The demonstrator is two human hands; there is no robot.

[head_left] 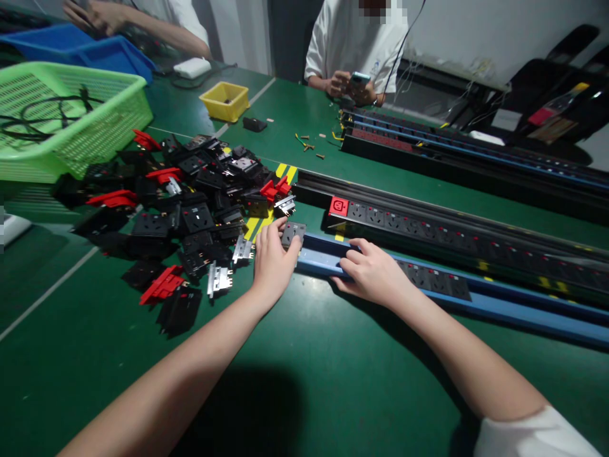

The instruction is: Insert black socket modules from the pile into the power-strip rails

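Observation:
A black socket module [292, 235] is held between the thumb and fingers of my left hand [275, 260], at the left end of a long blue channel [321, 261]. My right hand [372, 271] wraps over the channel a little further right, its fingers bent across the edges. Several black modules [440, 282] sit in the channel to the right of that hand. Behind it lies a black strip [457, 238] of sockets with one red socket [339, 205] at its left end. A heap of loose black, red and silver modules [197, 217] spreads left of my left hand.
A green basket [109, 130] with cables stands at the left, blue trays [118, 56] behind it. Near a yellow box [228, 105] lie a black piece [254, 124] and screws [309, 146]. More strips [451, 168] lie at the back right. Across the table, a person holds a phone [360, 79].

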